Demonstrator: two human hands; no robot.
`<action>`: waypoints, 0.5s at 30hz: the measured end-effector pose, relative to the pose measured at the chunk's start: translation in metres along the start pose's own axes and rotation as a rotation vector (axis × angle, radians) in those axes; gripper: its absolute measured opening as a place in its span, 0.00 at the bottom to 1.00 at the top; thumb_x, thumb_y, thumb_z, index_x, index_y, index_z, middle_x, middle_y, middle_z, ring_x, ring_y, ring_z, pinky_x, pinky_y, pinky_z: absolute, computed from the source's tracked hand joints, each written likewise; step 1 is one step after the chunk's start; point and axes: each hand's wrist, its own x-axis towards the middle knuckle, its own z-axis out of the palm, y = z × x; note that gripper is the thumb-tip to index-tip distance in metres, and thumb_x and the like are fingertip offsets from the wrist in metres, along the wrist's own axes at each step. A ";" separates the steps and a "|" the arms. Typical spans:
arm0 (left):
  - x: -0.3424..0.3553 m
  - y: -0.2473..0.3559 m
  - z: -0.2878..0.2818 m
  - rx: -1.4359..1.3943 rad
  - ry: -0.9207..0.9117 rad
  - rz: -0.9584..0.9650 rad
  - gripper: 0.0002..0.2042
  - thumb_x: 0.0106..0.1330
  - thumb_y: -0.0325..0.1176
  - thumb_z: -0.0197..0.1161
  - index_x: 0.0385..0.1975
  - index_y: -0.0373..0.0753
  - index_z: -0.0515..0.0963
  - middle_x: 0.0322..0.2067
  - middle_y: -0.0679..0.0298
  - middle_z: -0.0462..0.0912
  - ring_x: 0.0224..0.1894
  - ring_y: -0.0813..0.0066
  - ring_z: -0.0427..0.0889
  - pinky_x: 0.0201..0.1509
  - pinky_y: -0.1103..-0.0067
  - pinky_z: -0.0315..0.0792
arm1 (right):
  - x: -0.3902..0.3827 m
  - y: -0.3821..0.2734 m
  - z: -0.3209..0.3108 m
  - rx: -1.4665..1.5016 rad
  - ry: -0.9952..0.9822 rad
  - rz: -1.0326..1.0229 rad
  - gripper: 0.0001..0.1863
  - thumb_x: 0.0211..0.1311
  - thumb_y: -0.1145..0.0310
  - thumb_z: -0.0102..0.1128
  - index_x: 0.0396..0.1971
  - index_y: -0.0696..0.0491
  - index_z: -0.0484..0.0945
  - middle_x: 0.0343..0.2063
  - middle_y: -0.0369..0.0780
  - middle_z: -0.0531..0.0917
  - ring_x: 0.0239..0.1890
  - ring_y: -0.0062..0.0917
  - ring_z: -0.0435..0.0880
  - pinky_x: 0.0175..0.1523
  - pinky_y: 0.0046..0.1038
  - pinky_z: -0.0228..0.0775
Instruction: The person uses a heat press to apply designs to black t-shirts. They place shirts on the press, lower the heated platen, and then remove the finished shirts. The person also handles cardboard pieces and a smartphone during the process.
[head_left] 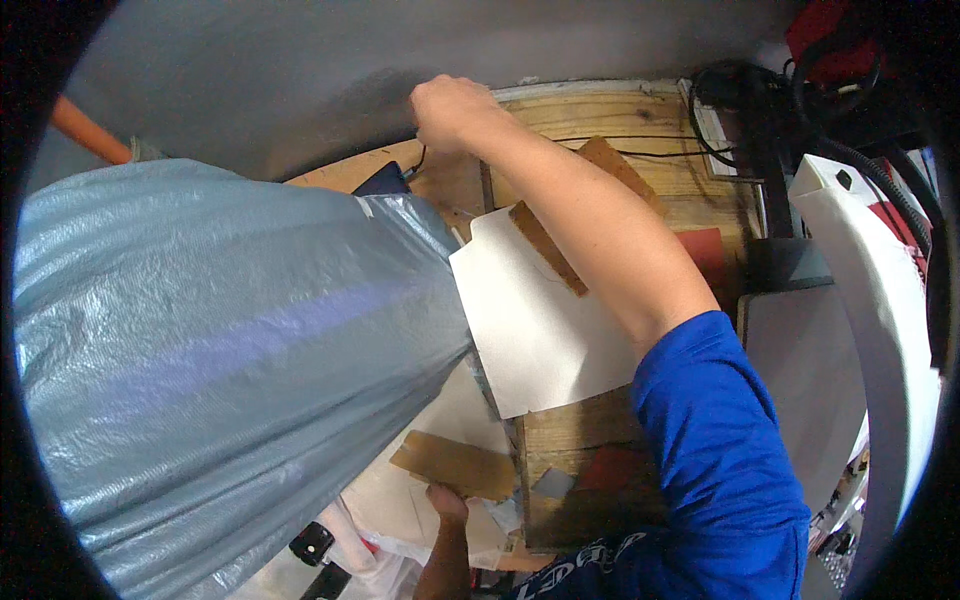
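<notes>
My right arm stretches up to the back of the wooden bench [620, 105], where my right hand [448, 112] has its fingers curled by a thin black cord [660, 153]; what they grip is hidden. Under that forearm lie a white sheet [530, 340] and a brown perforated board [545, 250]. A dark blue object [380, 178] sits below that hand, partly covered. My left hand [447, 500], low in the middle, grips a flat tan board [452, 462] from beneath, its fingers mostly under it, above a pale sheet [470, 405].
A large grey-blue plastic cover [220, 340] fills the left, with an orange pipe [90, 128] behind it. A metal wall [300, 70] closes the back. Black hoses and cables [830, 100], a white curved part [850, 280] and a grey panel [800, 360] crowd the right. Red pieces [700, 250] lie on the bench.
</notes>
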 end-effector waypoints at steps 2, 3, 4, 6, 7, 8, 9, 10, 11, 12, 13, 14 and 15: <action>0.000 -0.001 0.006 -0.214 0.050 -0.168 0.28 0.73 0.54 0.50 0.60 0.37 0.61 0.55 0.53 0.72 0.52 0.51 0.78 0.40 0.55 0.82 | -0.002 0.001 0.002 -0.075 -0.015 -0.007 0.12 0.57 0.70 0.63 0.41 0.54 0.87 0.44 0.47 0.87 0.49 0.41 0.86 0.54 0.43 0.77; 0.000 0.002 0.010 -0.311 0.095 -0.260 0.29 0.73 0.55 0.50 0.61 0.37 0.60 0.55 0.52 0.72 0.52 0.51 0.78 0.40 0.55 0.82 | -0.002 0.000 0.006 -0.124 -0.027 -0.022 0.12 0.58 0.70 0.63 0.41 0.54 0.87 0.44 0.46 0.87 0.49 0.41 0.86 0.55 0.43 0.77; 0.000 0.008 0.014 -0.411 0.150 -0.349 0.29 0.73 0.55 0.50 0.61 0.38 0.60 0.56 0.52 0.71 0.52 0.50 0.77 0.40 0.54 0.82 | 0.000 -0.003 0.012 -0.178 -0.042 -0.031 0.12 0.59 0.69 0.62 0.41 0.54 0.87 0.44 0.45 0.87 0.50 0.40 0.86 0.56 0.43 0.76; 0.000 0.022 0.020 -0.578 0.306 -0.451 0.29 0.73 0.56 0.50 0.61 0.38 0.60 0.56 0.52 0.71 0.52 0.51 0.78 0.39 0.53 0.82 | 0.005 -0.012 0.031 -0.354 -0.021 -0.123 0.12 0.61 0.68 0.61 0.42 0.52 0.87 0.44 0.43 0.87 0.52 0.38 0.84 0.59 0.41 0.72; 0.000 0.028 0.022 -0.555 0.307 -0.473 0.28 0.74 0.55 0.49 0.61 0.39 0.61 0.55 0.53 0.72 0.51 0.52 0.78 0.39 0.54 0.82 | 0.010 -0.018 0.042 -0.439 -0.006 -0.175 0.12 0.63 0.68 0.60 0.43 0.51 0.87 0.45 0.42 0.87 0.53 0.37 0.83 0.60 0.41 0.70; 0.000 0.033 0.023 -0.543 0.298 -0.478 0.27 0.74 0.55 0.49 0.60 0.40 0.62 0.54 0.54 0.73 0.51 0.53 0.78 0.40 0.55 0.82 | 0.016 -0.025 0.056 -0.564 -0.003 -0.162 0.14 0.66 0.66 0.57 0.48 0.48 0.85 0.52 0.40 0.83 0.58 0.35 0.78 0.64 0.39 0.65; 0.000 0.035 0.024 -0.516 0.303 -0.488 0.26 0.74 0.55 0.49 0.60 0.41 0.63 0.53 0.55 0.74 0.50 0.54 0.79 0.40 0.56 0.82 | 0.022 -0.027 0.067 -0.516 -0.044 -0.207 0.15 0.66 0.66 0.56 0.51 0.48 0.84 0.55 0.40 0.81 0.59 0.35 0.76 0.64 0.39 0.65; -0.001 0.034 0.023 -0.534 0.249 -0.472 0.24 0.75 0.54 0.49 0.59 0.41 0.64 0.52 0.56 0.74 0.50 0.56 0.79 0.41 0.58 0.82 | 0.029 -0.027 0.080 -0.464 -0.086 -0.252 0.17 0.67 0.66 0.56 0.53 0.48 0.82 0.57 0.40 0.79 0.60 0.35 0.75 0.64 0.40 0.65; -0.003 0.031 0.022 -0.536 0.212 -0.463 0.23 0.75 0.53 0.49 0.58 0.42 0.65 0.51 0.57 0.75 0.49 0.58 0.79 0.41 0.60 0.82 | 0.034 -0.028 0.092 -0.407 -0.123 -0.301 0.18 0.67 0.65 0.55 0.55 0.48 0.81 0.60 0.40 0.77 0.62 0.35 0.74 0.64 0.40 0.66; -0.004 0.025 0.020 -0.563 0.164 -0.373 0.21 0.75 0.51 0.49 0.57 0.43 0.66 0.50 0.59 0.76 0.48 0.59 0.80 0.42 0.62 0.82 | 0.040 -0.029 0.104 -0.360 -0.170 -0.275 0.21 0.68 0.66 0.53 0.60 0.46 0.76 0.63 0.39 0.74 0.65 0.35 0.71 0.65 0.42 0.65; -0.006 0.018 0.018 -0.598 0.162 -0.405 0.20 0.75 0.50 0.49 0.56 0.43 0.67 0.48 0.60 0.76 0.47 0.61 0.80 0.42 0.64 0.81 | 0.045 -0.028 0.115 -0.317 -0.167 -0.303 0.21 0.68 0.66 0.53 0.61 0.45 0.76 0.63 0.39 0.73 0.65 0.35 0.71 0.65 0.42 0.65; -0.008 0.011 0.017 -0.660 0.150 -0.362 0.19 0.75 0.50 0.50 0.55 0.44 0.67 0.47 0.62 0.76 0.47 0.62 0.80 0.42 0.65 0.81 | 0.048 -0.028 0.126 -0.282 -0.154 -0.322 0.21 0.68 0.66 0.53 0.61 0.44 0.76 0.63 0.39 0.73 0.66 0.35 0.70 0.65 0.42 0.65; -0.011 0.004 0.016 -0.723 0.138 -0.320 0.17 0.74 0.49 0.50 0.54 0.45 0.68 0.45 0.63 0.76 0.46 0.64 0.80 0.42 0.67 0.81 | 0.051 -0.028 0.137 -0.285 -0.211 -0.311 0.22 0.68 0.67 0.52 0.61 0.43 0.76 0.64 0.39 0.73 0.67 0.35 0.70 0.65 0.42 0.66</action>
